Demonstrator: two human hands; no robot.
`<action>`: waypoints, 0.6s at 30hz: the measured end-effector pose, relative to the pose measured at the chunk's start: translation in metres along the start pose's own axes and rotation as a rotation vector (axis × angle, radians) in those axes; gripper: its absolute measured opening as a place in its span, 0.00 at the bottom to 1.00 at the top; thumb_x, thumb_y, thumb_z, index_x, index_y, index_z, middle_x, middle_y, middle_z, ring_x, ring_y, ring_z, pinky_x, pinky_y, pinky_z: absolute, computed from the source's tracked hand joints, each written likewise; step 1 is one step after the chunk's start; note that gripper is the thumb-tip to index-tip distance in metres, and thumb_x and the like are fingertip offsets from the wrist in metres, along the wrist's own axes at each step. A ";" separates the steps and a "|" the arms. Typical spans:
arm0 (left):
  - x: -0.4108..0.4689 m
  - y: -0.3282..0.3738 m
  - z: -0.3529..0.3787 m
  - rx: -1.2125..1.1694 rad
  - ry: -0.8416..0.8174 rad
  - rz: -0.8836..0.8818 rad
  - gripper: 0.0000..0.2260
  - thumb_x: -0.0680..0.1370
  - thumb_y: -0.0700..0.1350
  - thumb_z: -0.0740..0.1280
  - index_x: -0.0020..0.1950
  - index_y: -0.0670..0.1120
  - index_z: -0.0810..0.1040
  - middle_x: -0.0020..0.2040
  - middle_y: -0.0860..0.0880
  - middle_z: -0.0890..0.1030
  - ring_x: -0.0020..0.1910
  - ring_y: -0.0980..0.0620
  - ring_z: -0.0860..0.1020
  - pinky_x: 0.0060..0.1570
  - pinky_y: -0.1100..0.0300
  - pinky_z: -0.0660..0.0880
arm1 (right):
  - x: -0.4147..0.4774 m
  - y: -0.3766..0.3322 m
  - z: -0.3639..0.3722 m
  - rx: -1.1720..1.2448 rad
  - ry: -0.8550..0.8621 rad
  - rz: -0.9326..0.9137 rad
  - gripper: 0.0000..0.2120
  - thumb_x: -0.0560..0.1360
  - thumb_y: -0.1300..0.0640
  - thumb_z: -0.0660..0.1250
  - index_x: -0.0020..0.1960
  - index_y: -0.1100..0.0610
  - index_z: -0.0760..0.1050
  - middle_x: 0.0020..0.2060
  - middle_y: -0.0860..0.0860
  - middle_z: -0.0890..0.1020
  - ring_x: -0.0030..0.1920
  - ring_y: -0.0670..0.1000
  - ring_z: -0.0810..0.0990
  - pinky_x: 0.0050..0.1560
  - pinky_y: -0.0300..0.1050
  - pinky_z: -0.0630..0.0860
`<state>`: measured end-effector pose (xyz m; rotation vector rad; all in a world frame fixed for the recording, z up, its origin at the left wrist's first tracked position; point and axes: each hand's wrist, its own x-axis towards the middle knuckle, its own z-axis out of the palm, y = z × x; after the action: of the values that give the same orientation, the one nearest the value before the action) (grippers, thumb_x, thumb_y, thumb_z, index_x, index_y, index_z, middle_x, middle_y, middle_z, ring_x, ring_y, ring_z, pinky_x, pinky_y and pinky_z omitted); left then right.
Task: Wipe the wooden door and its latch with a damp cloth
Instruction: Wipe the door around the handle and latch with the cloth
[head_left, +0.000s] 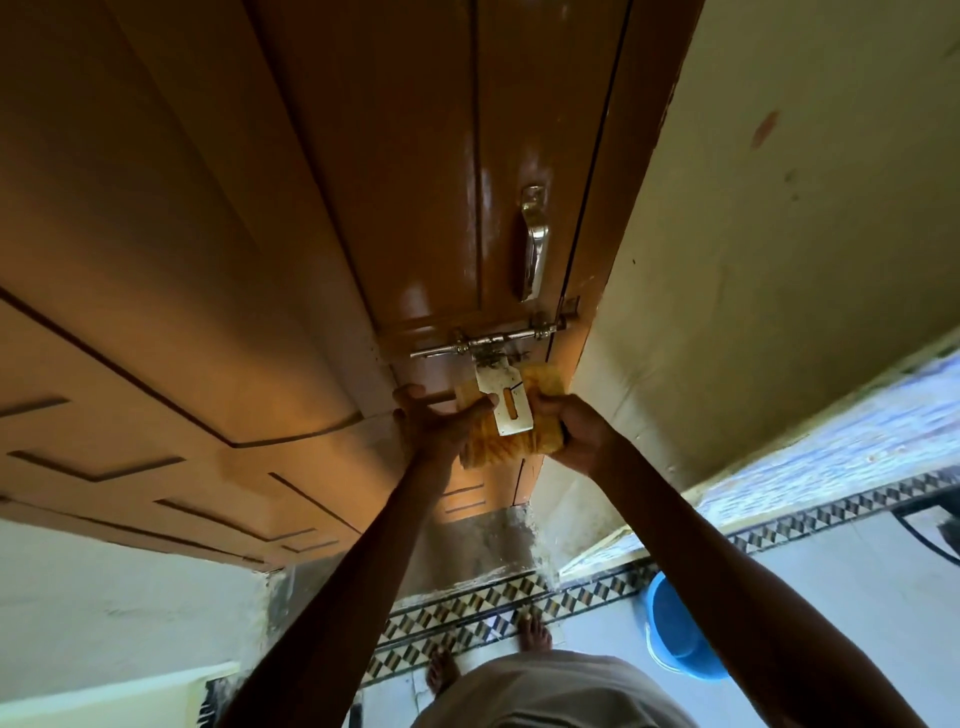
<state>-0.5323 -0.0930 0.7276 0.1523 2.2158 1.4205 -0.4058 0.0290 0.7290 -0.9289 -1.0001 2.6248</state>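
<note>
The glossy brown wooden door (405, 171) fills the top and middle of the head view. Its steel sliding latch (493, 340) runs across near the frame, with a flat slotted hasp plate (509, 402) hanging down from it. A yellow cloth (540, 389) is spread behind and under the hasp plate. My left hand (431, 426) grips the cloth's left side, thumb near the plate. My right hand (571, 431) holds the cloth's right side against the door. A steel pull handle (535, 244) sits above the latch.
A cream wall (779, 234) meets the door frame on the right. A blue bucket (675, 629) stands on the floor at my right. My bare feet (535, 631) rest by a patterned tile border (467, 618). A panelled surface (156, 389) spreads left.
</note>
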 end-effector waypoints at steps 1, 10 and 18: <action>0.000 0.001 0.002 0.013 0.007 0.021 0.44 0.58 0.53 0.85 0.66 0.47 0.64 0.62 0.43 0.75 0.60 0.46 0.75 0.53 0.53 0.77 | 0.011 -0.007 0.005 -0.017 0.050 -0.023 0.14 0.80 0.60 0.55 0.61 0.59 0.74 0.51 0.58 0.83 0.50 0.57 0.83 0.49 0.53 0.80; 0.001 0.013 0.003 0.022 -0.045 0.146 0.38 0.64 0.39 0.83 0.69 0.40 0.67 0.64 0.42 0.75 0.48 0.53 0.76 0.27 0.79 0.70 | 0.010 0.003 -0.009 -0.039 0.031 -0.005 0.17 0.80 0.60 0.54 0.66 0.59 0.73 0.55 0.57 0.83 0.54 0.58 0.82 0.53 0.54 0.80; 0.019 0.012 -0.011 -0.413 -0.120 0.120 0.24 0.71 0.26 0.73 0.60 0.44 0.70 0.52 0.46 0.77 0.47 0.50 0.76 0.33 0.65 0.77 | -0.001 0.018 -0.021 -0.099 -0.007 -0.059 0.31 0.70 0.57 0.74 0.70 0.61 0.69 0.67 0.63 0.75 0.65 0.65 0.76 0.63 0.64 0.74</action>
<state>-0.5560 -0.0899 0.7353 0.2231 1.7994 1.8486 -0.3914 0.0263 0.7061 -0.8973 -1.1499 2.5526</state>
